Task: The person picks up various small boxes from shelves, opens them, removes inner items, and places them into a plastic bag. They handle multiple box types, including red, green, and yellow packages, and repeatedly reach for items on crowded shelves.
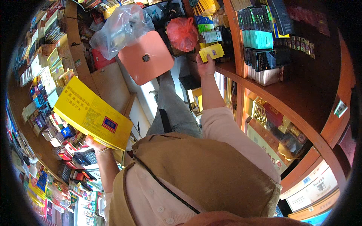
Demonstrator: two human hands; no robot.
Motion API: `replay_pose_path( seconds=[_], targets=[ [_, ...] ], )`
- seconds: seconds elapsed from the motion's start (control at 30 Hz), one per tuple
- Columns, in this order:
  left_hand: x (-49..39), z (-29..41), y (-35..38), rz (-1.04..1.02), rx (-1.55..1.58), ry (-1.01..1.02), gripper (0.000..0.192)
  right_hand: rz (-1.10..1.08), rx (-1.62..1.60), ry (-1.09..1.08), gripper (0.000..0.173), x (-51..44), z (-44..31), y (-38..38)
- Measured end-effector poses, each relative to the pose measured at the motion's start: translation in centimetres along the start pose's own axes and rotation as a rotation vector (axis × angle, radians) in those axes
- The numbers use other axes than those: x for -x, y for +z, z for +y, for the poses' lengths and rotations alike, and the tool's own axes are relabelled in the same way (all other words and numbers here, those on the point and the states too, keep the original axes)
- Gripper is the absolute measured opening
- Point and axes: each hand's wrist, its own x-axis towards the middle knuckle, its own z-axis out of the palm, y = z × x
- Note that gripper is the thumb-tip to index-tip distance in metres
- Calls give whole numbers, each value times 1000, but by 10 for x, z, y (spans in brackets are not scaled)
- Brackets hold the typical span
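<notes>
At the left, my left hand (95,143) holds a large yellow carton (93,113) by its lower edge. The carton bears writing and a dark blue, red-framed emblem. My right hand (206,66) reaches forward to the wooden shelf unit, with its thumb on top of a small yellow pack (212,52) that carries a similar emblem. Whether more than one pack lies in that grip cannot be told. Behind it on the shelf stand stacked boxes (212,36) in white, blue and green, with yellow packs (208,6) piled farther back.
A pink square stool (133,60) stands ahead, a clear plastic bag (113,34) overlapping its far edge. Beyond it sits a tied red plastic bag (182,34). A wooden shelf rail (271,99) runs along my right. Crowded packs and a black keypad device (88,156) line the left.
</notes>
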Motion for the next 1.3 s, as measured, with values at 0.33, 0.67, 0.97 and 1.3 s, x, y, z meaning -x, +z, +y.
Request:
replay_pose_path(
  seconds=[0.33, 0.67, 0.97, 1.3],
  targets=[
    [2, -16, 19, 166, 66, -91, 72, 31, -86, 51, 33, -57, 13, -10],
    [15, -28, 23, 297, 64, -113, 75, 111, -220, 33, 32, -104, 28, -8],
    [14, -33, 41, 306, 202, -97, 69, 383, -64, 64, 40, -122, 17, -7],
    [25, -29, 33, 304, 356, 49, 65, -155, 813, 393, 47, -14, 135, 95]
  ],
)
